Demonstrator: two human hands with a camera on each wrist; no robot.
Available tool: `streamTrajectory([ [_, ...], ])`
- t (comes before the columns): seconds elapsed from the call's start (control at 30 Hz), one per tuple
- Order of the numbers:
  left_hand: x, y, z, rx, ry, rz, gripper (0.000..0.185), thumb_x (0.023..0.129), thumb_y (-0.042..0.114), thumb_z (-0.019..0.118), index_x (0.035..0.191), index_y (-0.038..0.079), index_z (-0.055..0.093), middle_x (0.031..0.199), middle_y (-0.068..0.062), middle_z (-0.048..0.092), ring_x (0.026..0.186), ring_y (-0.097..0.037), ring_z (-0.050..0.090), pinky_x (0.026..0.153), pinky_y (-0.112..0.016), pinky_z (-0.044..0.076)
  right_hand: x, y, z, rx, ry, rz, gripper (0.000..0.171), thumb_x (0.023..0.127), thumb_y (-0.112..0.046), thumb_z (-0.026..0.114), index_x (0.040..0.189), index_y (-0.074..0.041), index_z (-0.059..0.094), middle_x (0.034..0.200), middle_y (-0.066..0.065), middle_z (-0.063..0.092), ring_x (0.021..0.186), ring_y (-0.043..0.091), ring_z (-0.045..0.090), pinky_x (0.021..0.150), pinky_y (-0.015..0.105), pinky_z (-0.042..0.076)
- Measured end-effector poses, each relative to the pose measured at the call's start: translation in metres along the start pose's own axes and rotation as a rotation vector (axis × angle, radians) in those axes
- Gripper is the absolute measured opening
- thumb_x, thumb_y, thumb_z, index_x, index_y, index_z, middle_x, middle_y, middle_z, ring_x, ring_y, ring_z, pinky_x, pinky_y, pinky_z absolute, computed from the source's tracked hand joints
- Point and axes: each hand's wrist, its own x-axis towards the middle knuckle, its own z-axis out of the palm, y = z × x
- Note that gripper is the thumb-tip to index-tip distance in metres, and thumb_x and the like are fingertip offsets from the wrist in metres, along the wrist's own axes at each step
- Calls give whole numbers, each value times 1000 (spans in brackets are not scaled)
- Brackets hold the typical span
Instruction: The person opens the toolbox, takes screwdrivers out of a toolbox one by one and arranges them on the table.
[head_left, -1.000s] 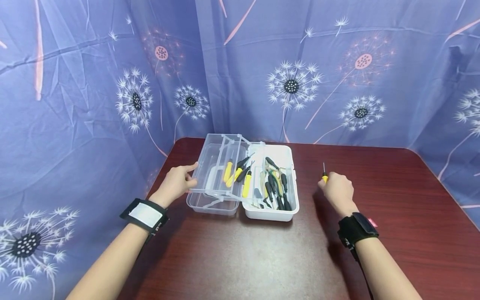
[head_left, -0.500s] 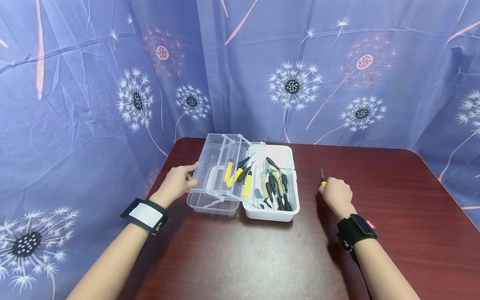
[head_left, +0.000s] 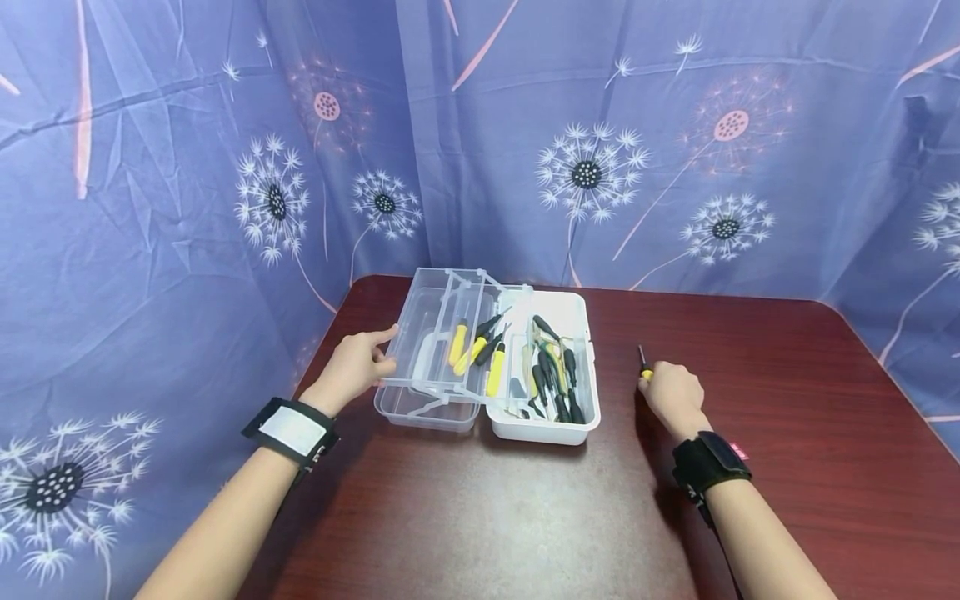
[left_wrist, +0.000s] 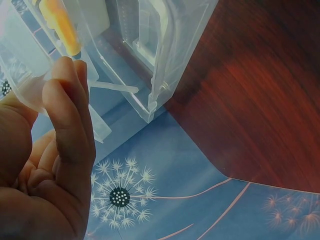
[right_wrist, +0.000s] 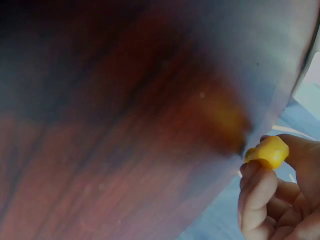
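My left hand (head_left: 351, 367) pinches the near-left edge of a clear plastic tray (head_left: 412, 342) that stands raised on hinged arms. In the left wrist view, the thumb and fingers meet at its corner. The tray belongs to an opened toolbox with a white base (head_left: 537, 430). Screwdrivers with yellow handles (head_left: 496, 372) and black ones lie in the trays; several black-handled tools (head_left: 546, 385) fill the base. To the right of the box, my right hand (head_left: 675, 398) holds a screwdriver (head_left: 647, 374), its shaft pointing away from me. The right wrist view shows its yellow handle (right_wrist: 273, 152) between thumb and fingers.
Both boxes' halves stand on a dark red wooden table (head_left: 525, 517), toward its back left. A blue curtain (head_left: 480, 167) with dandelion prints hangs behind and along the left side. The clear lid (head_left: 427, 420) lies at the left, under the raised tray.
My right hand has drawn slightly back toward me with the screwdriver, whose tip has shifted a little left. The left hand and the toolbox have stayed put.
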Motion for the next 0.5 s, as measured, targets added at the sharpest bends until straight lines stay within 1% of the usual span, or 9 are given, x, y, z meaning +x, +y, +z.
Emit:
streamTrajectory([
  [0.1, 0, 1, 0, 2, -2, -1, 61, 81, 6, 59, 141, 5, 47, 59, -6, 64, 55, -19, 69, 47, -23, 40, 0, 0, 0, -9, -18, 1, 29, 87, -24, 58, 74, 2, 60, 78, 27, 65, 68, 43, 63, 52, 47, 47],
  [0.27, 0, 0, 0, 6, -5, -6, 61, 82, 6, 59, 141, 5, 46, 58, -6, 63, 52, -13, 66, 48, -23, 41, 1, 1, 1, -12, -14, -4, 30, 87, -25, 59, 75, 2, 61, 80, 28, 65, 69, 45, 63, 52, 48, 48],
  [0.4, 0, -1, 0, 8, -5, -7, 61, 82, 6, 59, 142, 6, 46, 58, -6, 63, 50, -9, 64, 47, -23, 41, 2, 0, 1, -21, -30, 6, 31, 87, -26, 58, 74, 2, 60, 77, 26, 64, 67, 42, 62, 50, 45, 47],
  [0.5, 1, -1, 1, 6, -3, -3, 61, 82, 6, 59, 141, 6, 46, 59, -6, 63, 49, -8, 63, 47, -23, 41, 1, 0, 0, -22, -55, 15, 33, 88, -27, 57, 70, 0, 58, 72, 22, 62, 62, 37, 60, 48, 40, 45],
])
